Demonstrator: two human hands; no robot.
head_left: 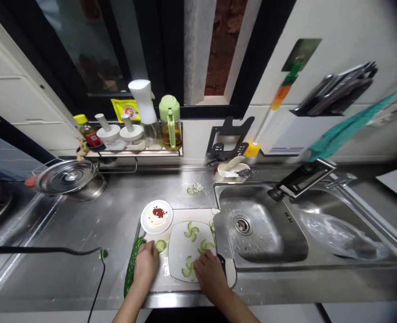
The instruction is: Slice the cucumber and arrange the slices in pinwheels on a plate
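Note:
My left hand (146, 264) rests on the cutting board (166, 283) with its fingers bent and close together. It lies between a whole green cucumber (131, 269) and a small pile of cucumber slices (160, 245); what is under its fingers is hidden. On the right side of a white plate (178, 242), my right hand (210, 274) has its fingers drawn together at a cucumber slice (192, 272). Thin slices form fan shapes on the plate, one group (191, 231) near its far edge. A knife (223, 237) lies right of the plate, its black handle partly behind my right hand.
A small white dish (156, 217) with red chopped bits stands at the board's far left corner. Cucumber scraps (194, 189) lie behind the board. The sink (262, 224) is to the right, a lidded pot (72, 179) to the left. A black cable (50, 249) crosses the counter.

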